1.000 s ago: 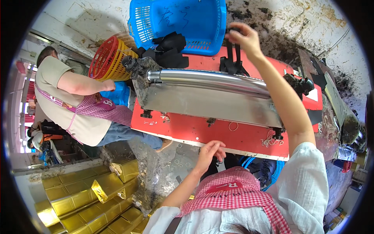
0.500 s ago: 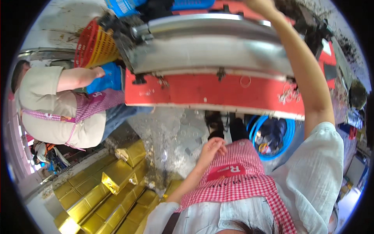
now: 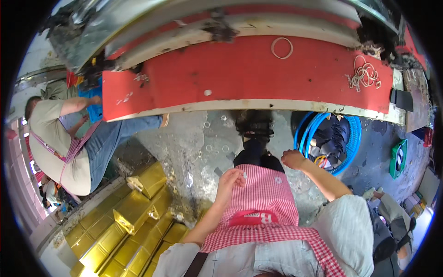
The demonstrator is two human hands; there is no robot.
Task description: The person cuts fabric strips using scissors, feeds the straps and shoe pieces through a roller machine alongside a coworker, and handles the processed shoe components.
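Note:
My left hand (image 3: 230, 183) hangs over the front of my red-checked apron (image 3: 263, 191), its fingers loosely bent and apart, with nothing visible in them. My right hand (image 3: 294, 159) is beside the near left rim of a blue plastic basket (image 3: 354, 138). Its fingers are curled in, and what they hold, if anything, is hidden. Dark pieces of material (image 3: 333, 135) and some coloured bands lie in the basket. Beyond both hands runs a red-topped workbench (image 3: 240, 76), which neither hand touches. A pale rubber band (image 3: 282, 48) and a tangle of pale bands (image 3: 363, 74) rest on its surface.
Stacked gold boxes (image 3: 131, 212) stand at the lower left. A co-worker (image 3: 62, 138) in a beige shirt sits at the bench's left end, by a blue container (image 3: 95, 105). A green basket (image 3: 398, 158) is on the floor at right. Metal machinery (image 3: 134, 27) spans the bench's far side.
My right hand has come back from over the far side of the bench and dropped near the blue basket. My left hand has moved slightly left. The view has tilted, showing the bench nearer.

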